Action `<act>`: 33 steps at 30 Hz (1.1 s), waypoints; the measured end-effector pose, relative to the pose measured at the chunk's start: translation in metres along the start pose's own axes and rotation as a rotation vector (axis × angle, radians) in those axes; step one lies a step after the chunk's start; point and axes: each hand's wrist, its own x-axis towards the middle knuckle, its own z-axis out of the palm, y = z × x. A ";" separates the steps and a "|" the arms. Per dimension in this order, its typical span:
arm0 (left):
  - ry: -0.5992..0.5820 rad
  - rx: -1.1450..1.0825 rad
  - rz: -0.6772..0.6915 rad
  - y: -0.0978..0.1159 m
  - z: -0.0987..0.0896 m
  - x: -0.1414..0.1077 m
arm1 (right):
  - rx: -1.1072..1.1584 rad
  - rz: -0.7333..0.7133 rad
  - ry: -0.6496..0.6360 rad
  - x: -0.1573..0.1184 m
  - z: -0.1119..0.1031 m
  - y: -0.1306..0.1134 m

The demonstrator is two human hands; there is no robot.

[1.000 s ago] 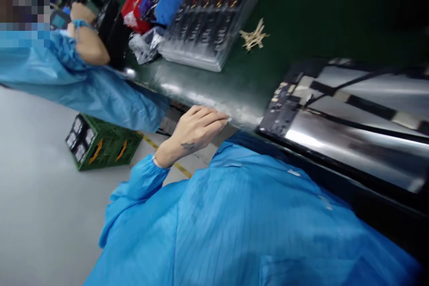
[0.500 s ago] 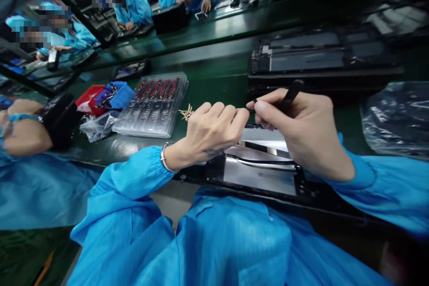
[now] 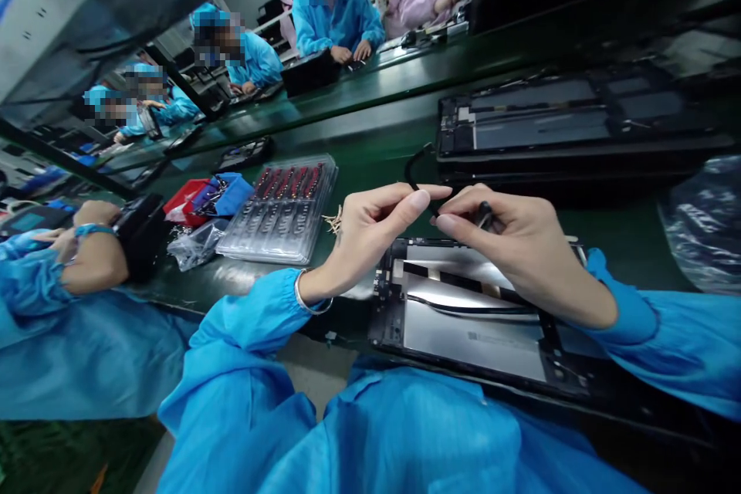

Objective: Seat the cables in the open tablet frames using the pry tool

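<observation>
A thin, curved black strip, perhaps a cable, is between the thumb and forefinger of my left hand. Its lower end reaches the fingertips of my right hand, which are closed in a pinch. Within the right hand's grip is also a black stick-like tool, mostly hidden by the fingers. Below both hands lies an opened tablet-like device with silver panels inside. A black cable runs across those panels.
A clear plastic tray of small parts stands left, beside pale slivers, a red bin and a blue bin. Behind are stacked black devices; plastic-wrapped goods lie right. A co-worker's arm is at left.
My left hand has turned from knuckles-up to thumb side up, and the black strip now shows above it. The right hand stays pinched beside it. The view has shifted.
</observation>
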 end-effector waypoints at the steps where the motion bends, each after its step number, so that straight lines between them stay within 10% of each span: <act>1: -0.001 0.010 0.009 -0.002 0.000 -0.001 | -0.010 -0.027 0.016 -0.001 -0.001 -0.002; 6: -0.150 0.186 0.051 -0.017 -0.013 -0.012 | -0.209 -0.114 -0.007 -0.004 -0.029 -0.011; 15: -0.175 0.369 0.155 -0.043 -0.027 -0.013 | -0.431 0.023 -0.469 -0.023 -0.095 0.017; 33: -0.612 0.351 0.396 -0.070 0.011 -0.002 | -0.738 0.406 -0.586 -0.020 -0.107 0.026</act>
